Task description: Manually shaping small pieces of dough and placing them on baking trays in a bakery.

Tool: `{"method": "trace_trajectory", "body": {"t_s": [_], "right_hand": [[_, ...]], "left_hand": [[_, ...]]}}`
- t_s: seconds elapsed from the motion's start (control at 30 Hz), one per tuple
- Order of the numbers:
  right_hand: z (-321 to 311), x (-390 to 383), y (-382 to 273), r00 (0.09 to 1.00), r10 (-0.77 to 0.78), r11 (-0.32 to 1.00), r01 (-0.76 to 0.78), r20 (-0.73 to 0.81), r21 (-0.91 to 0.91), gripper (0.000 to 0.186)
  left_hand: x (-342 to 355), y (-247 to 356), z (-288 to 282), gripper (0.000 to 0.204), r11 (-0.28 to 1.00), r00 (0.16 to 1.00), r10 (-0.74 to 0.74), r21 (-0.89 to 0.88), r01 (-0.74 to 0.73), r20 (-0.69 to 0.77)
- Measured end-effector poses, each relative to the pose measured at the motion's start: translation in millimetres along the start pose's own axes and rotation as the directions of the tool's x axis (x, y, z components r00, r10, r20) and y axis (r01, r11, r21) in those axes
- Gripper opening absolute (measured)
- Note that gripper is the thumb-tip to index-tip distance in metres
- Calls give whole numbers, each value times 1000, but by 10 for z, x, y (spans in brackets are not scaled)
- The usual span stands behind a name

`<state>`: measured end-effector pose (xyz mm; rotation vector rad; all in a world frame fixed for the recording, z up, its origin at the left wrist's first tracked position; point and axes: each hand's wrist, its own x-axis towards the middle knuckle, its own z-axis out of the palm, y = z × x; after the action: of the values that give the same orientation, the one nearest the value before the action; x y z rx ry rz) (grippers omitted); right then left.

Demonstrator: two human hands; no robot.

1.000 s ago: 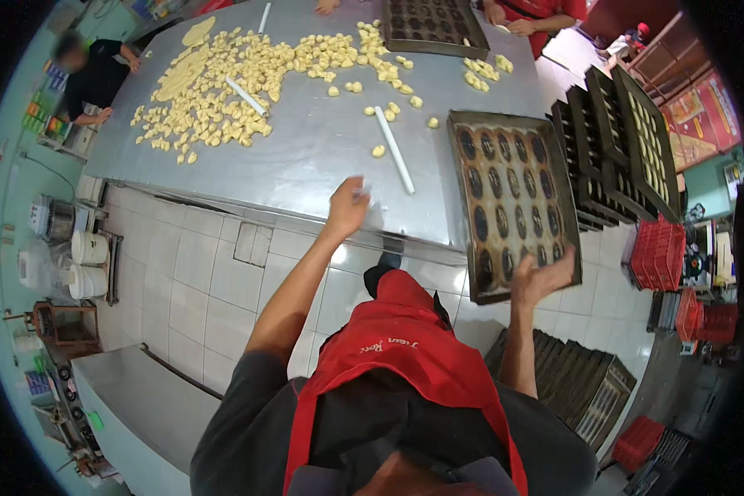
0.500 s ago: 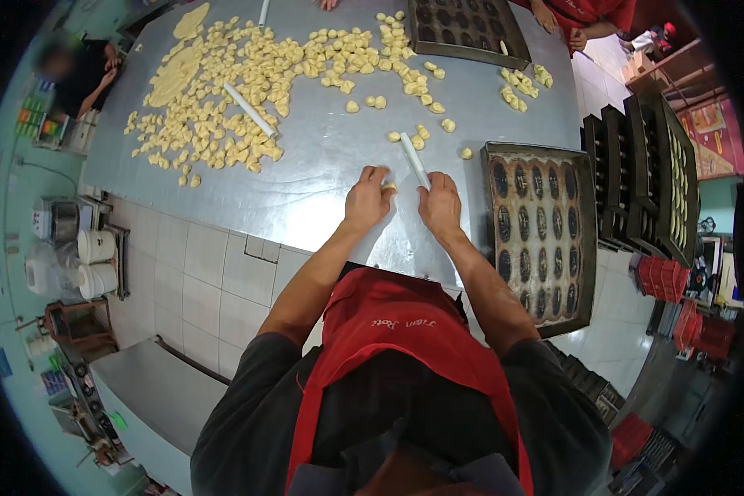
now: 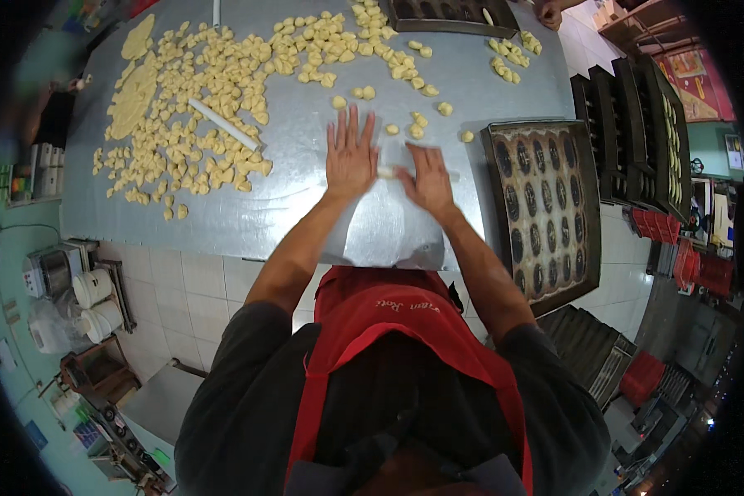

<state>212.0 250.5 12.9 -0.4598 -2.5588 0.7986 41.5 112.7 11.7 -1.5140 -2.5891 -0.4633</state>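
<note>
My left hand (image 3: 352,161) lies flat with fingers spread, touching a white rolling pin (image 3: 386,172) that lies crosswise on the steel table (image 3: 298,149). My right hand (image 3: 426,178) is on the pin further right, its fingers apart and slightly bent, blurred by motion. What is under the pin is hidden. A few loose yellow dough pieces (image 3: 417,126) lie just beyond my hands. Many more dough pieces (image 3: 215,66) are heaped to the left around a flattened dough sheet (image 3: 136,99) and a second pin (image 3: 223,122). An oval-cavity baking tray (image 3: 540,211) stands beside my right arm.
Another mould tray (image 3: 438,16) sits at the table's back, near a co-worker's hand (image 3: 550,15). Dark trays (image 3: 628,132) are stacked at the right, some holding dough, with red crates (image 3: 653,223) below. White buckets (image 3: 99,304) stand off the table at lower left.
The pin beside me has turned from lengthwise to crosswise. My right hand went from the tray onto the pin; my left hand moved forward and spread out. The right tray now sits further back.
</note>
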Motion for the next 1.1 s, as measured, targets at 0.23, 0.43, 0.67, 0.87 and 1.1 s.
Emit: {"method": "trace_trajectory", "body": {"t_s": [0.23, 0.43, 0.67, 0.87, 1.1], "right_hand": [[-76, -390, -37, 897, 189, 968, -239, 399, 80, 37], [210, -167, -261, 1000, -28, 966, 27, -3, -259, 51], [75, -209, -6, 962, 252, 939, -270, -108, -211, 37], [-99, -210, -176, 911, 316, 941, -337, -264, -40, 31], [-357, -642, -15, 869, 461, 886, -461, -179, 42, 30]], "left_hand": [[-746, 111, -289, 71, 970, 971, 191, -182, -163, 145], [-284, 148, -64, 51, 908, 990, 119, -396, -139, -76], [-193, 189, -30, 42, 802, 997, -78, -594, 64, 2], [-4, 203, 85, 39, 915, 1000, 10, -404, -6, 7], [-238, 355, -180, 46, 586, 988, -110, -796, 151, 106]]}}
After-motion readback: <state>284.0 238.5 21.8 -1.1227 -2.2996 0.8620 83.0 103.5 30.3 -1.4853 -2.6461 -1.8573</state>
